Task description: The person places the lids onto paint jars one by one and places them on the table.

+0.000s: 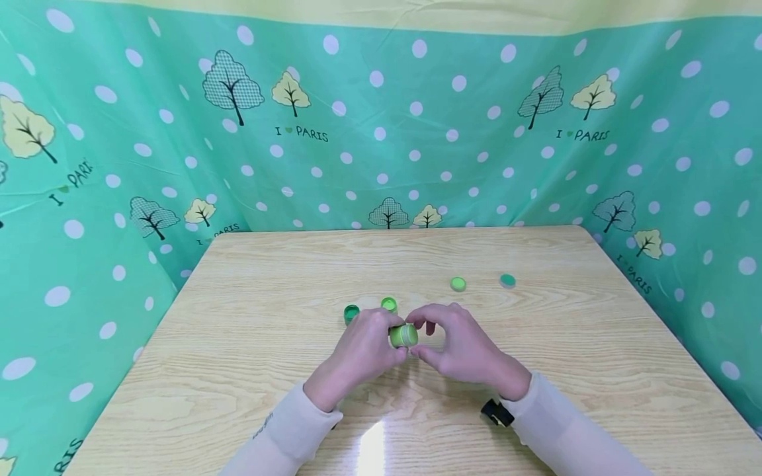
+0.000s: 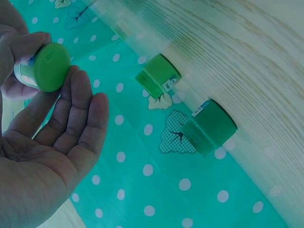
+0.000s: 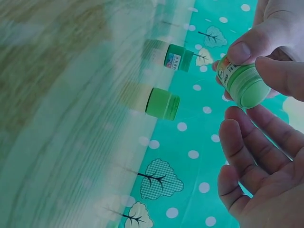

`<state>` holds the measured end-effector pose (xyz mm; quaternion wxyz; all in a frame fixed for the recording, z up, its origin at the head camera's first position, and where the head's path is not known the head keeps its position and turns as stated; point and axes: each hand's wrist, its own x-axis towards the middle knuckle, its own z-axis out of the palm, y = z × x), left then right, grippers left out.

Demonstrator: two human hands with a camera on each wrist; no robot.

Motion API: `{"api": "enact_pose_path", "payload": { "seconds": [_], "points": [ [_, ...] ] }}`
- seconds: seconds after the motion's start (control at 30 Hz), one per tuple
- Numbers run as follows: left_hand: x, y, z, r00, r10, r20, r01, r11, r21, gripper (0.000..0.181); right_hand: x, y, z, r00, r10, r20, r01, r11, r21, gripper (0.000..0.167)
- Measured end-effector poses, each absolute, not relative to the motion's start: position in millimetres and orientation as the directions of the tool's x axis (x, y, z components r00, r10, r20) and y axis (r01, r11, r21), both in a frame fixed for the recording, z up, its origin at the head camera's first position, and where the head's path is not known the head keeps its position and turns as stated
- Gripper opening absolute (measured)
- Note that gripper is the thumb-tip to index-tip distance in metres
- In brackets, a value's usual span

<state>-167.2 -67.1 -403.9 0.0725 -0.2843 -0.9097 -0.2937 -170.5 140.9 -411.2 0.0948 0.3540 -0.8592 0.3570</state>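
Note:
My left hand (image 1: 368,344) grips a small light-green jar (image 1: 404,336) on its side, thumb and fingers around its body. In the left wrist view the flat green base of the jar (image 2: 52,67) faces the camera above the left fingers. My right hand (image 1: 461,347) is at the jar's other end, its thumb and fingers spread apart and bent; whether a fingertip touches the jar, I cannot tell. The right wrist view shows a white label and a pale green end on the jar (image 3: 244,83), with the right palm (image 3: 270,190) below.
Beyond my left hand stand a dark-green jar (image 1: 351,314) and a light-green jar (image 1: 389,305). Farther right on the wooden table (image 1: 268,277) lie a light-green lid (image 1: 458,284) and a teal lid (image 1: 507,281). A patterned green curtain (image 1: 381,86) surrounds the table's back and sides.

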Motion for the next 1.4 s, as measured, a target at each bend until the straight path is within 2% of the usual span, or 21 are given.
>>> {"api": "enact_pose_path", "payload": {
  "seconds": [1.0, 1.27, 1.4],
  "points": [
    [-165.2, -66.0, -403.2, -0.827, 0.473, 0.305, 0.562, 0.670, 0.485, 0.016, -168.0, 138.8, -410.5, -0.789, -0.500, 0.358, -0.612, 0.581, -0.537, 0.015],
    [-164.8, -65.8, -403.3, -0.826, 0.472, 0.309, 0.564, 0.673, 0.479, 0.018, -169.3, 138.3, -411.2, -0.803, -0.488, 0.343, -0.593, 0.591, -0.547, 0.014],
    [-165.3, -65.3, -402.8, -0.826, 0.473, 0.308, 0.564, 0.675, 0.475, 0.016, -170.0, 138.0, -411.3, -0.816, -0.484, 0.316, -0.569, 0.578, -0.585, 0.023]
  ]
}}
